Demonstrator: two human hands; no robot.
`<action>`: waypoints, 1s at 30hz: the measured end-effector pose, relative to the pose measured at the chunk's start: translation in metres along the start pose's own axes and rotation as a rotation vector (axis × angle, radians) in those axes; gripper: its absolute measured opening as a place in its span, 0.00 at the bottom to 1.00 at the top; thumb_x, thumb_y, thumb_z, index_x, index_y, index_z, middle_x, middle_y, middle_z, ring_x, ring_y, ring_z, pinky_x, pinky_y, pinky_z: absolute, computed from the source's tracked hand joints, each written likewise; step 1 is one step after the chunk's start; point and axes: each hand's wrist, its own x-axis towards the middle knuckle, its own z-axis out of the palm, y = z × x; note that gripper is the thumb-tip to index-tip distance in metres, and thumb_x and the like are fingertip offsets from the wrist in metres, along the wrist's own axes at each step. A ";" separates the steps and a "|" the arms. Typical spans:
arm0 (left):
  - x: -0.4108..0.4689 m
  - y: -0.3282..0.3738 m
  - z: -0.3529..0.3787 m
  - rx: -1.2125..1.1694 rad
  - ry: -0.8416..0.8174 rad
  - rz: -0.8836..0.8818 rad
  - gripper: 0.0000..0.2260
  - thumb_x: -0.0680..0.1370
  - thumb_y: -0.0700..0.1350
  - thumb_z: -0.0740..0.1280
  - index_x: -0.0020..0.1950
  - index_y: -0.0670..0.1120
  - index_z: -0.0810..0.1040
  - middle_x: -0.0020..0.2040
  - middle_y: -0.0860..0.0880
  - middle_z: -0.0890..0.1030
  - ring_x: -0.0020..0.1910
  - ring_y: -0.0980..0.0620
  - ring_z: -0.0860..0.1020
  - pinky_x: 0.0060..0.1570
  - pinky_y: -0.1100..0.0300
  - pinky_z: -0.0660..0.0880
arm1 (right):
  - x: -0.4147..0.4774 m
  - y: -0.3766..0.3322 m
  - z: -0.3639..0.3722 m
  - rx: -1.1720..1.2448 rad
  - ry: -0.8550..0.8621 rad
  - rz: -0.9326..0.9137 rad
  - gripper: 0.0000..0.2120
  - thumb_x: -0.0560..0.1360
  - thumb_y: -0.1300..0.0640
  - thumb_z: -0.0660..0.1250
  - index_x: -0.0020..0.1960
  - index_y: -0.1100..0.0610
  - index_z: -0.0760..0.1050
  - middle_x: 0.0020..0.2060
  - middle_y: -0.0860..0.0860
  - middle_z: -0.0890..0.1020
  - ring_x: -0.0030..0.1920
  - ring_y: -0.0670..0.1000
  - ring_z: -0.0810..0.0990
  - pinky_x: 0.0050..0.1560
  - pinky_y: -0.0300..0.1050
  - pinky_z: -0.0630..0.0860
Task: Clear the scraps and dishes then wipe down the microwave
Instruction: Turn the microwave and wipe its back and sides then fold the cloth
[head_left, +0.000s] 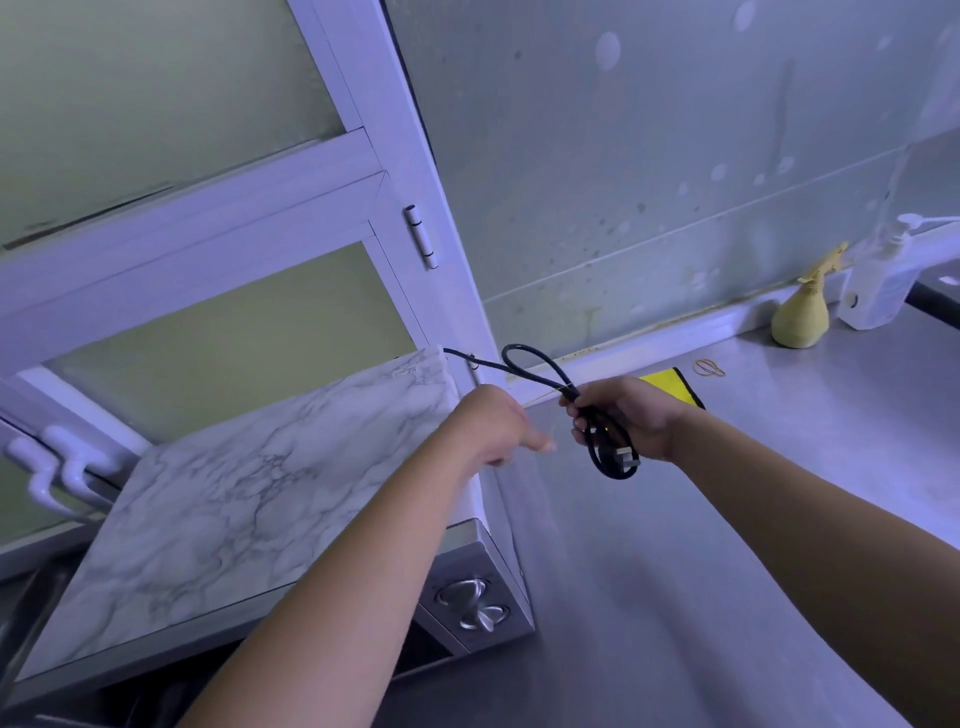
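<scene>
Black power cord (615, 462) looped, gripped in my right hand (628, 415), probably kept clear of microwave (478, 608) for wiping; left hand (493, 426) beside it, can't tell its grip.

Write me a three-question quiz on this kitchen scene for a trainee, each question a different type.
1. Fill in: the top of the microwave has a ____ pattern.
2. True or false: the right hand has the coiled black power cord in its grip.
3. Where does the yellow spray bottle stand? A) on the microwave B) on the counter, next to the wall C) on the floor

Key: 1 marble; 2 true; 3 B
</scene>
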 end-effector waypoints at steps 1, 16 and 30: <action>0.005 0.002 0.003 -0.151 -0.046 -0.043 0.15 0.68 0.47 0.79 0.51 0.44 0.81 0.36 0.48 0.72 0.28 0.48 0.64 0.32 0.62 0.61 | -0.001 0.000 0.000 0.020 0.004 -0.017 0.09 0.77 0.67 0.58 0.53 0.66 0.76 0.39 0.55 0.75 0.35 0.51 0.74 0.42 0.43 0.77; 0.050 0.006 0.096 -1.230 -0.074 -0.354 0.05 0.74 0.38 0.74 0.45 0.44 0.79 0.35 0.53 0.75 0.24 0.61 0.68 0.18 0.71 0.61 | -0.017 0.035 0.006 -0.382 0.390 -0.347 0.04 0.72 0.68 0.70 0.44 0.62 0.82 0.24 0.47 0.75 0.25 0.52 0.59 0.27 0.41 0.58; 0.059 -0.011 0.111 -1.289 -0.113 -0.378 0.04 0.74 0.38 0.74 0.43 0.40 0.80 0.36 0.48 0.74 0.19 0.59 0.69 0.18 0.72 0.65 | -0.053 0.059 0.037 -0.335 0.498 -0.275 0.11 0.66 0.53 0.66 0.40 0.57 0.84 0.28 0.49 0.73 0.33 0.49 0.68 0.38 0.45 0.64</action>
